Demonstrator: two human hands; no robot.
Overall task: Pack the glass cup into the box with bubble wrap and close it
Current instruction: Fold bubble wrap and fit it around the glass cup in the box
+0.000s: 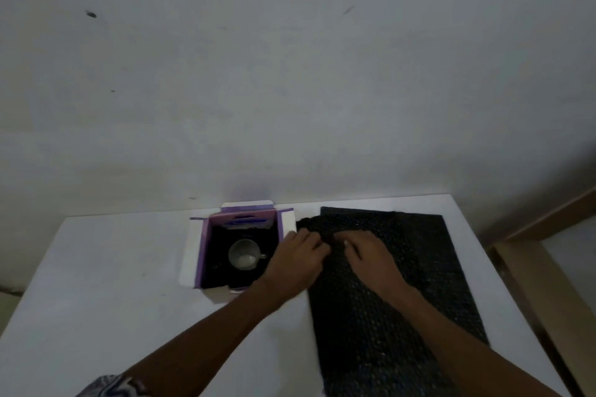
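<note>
A clear glass cup (242, 256) with a small handle sits inside an open purple and white box (202, 248) lined with black material. The box flaps stand open. To its right a sheet of black bubble wrap (403, 284) lies flat on the white table (106, 284). My left hand (296, 256) and my right hand (364, 251) are both on the wrap's far left part, fingers curled and pinching a bunched fold of it between them.
A plain grey wall rises behind the table. A wooden frame or furniture edge (529, 267) stands to the right of the table, close to its right edge. A patterned sleeve (109, 385) shows at the bottom left.
</note>
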